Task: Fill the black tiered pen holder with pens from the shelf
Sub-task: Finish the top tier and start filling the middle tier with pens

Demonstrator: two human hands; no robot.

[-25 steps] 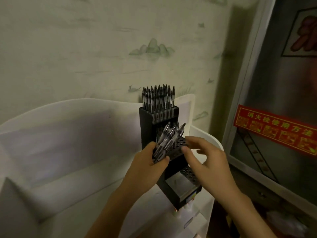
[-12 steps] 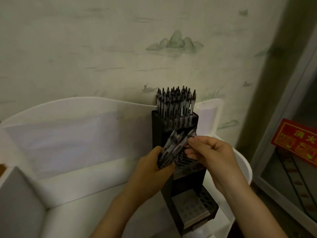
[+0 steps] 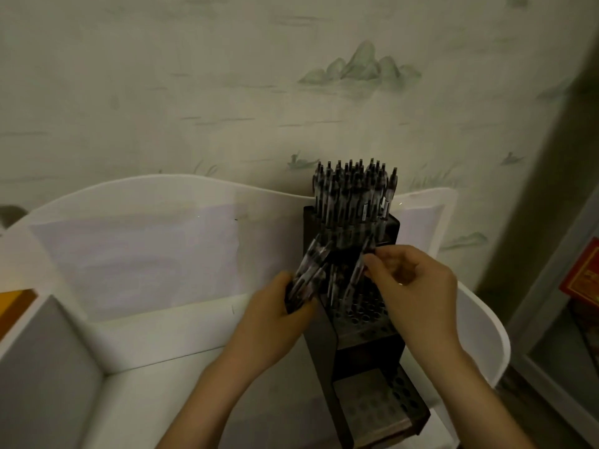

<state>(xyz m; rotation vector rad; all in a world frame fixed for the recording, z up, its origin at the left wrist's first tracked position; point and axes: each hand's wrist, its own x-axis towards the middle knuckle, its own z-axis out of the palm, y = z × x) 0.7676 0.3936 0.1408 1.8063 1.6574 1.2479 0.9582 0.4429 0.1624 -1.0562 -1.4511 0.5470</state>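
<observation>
A white shelf with a tall, wavy-topped back panel fills the lower left and centre of the frame; its surface is smooth and matte, with a grey divider panel at lower left. Behind it the wall carries pale wallpaper printed with faint green hills and reeds. At the right edge a red sign shows on a dim metal-framed panel.

The black tiered pen holder stands at lower centre-right on the shelf, a stepped block whose tiers are perforated with round holes. Its top tier is packed with upright pens; the middle tier holds only a few, and the bottom tier looks bare.

The left hand is closed around a bundle of pens, dark with clear barrels, fanned upward just left of the holder. The right hand pinches a single pen between thumb and fingertips, tilted over the middle tier's holes; whether its tip has entered a hole is unclear through blur.
</observation>
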